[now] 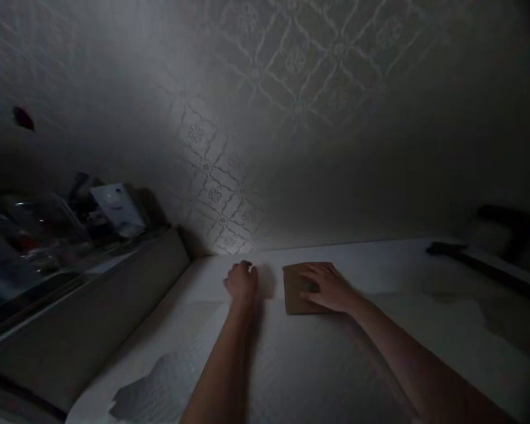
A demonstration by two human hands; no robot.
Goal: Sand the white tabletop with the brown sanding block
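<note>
Head view, dim light: a flat, brown, rectangular piece of cardboard [301,288] lies on the white paper-covered tabletop [380,330], close to the far edge where the tabletop meets the patterned, embossed pale wall [256,118]. The right hand [329,288] rests palm down on the cardboard's right half, fingers spread loosely and flat, pressing rather than gripping; nothing is pinched between them. The left hand [241,281] sits just beside the cardboard's left edge, not touching it, curled into a loose fist with knuckles toward the wall. Whether it encloses something small I cannot tell; a dark speck shows at the top of the fist.

The cardboard looks thin, light and fairly stiff, likely to slide easily on the smooth paper under a flat palm. Lying flush, it offers no lip to grasp from above; a sensible hold would be at the near or left edge, lifted by a fingertip or nail, then pinched between thumb and fingers. It would crease if bent hard.

To the left, beyond the tabletop's left edge, a lower shelf [92,294] carries clear plastic containers [30,229] and a small white card [117,209]. A dark long-handled object [481,265] lies at the far right corner.
</note>
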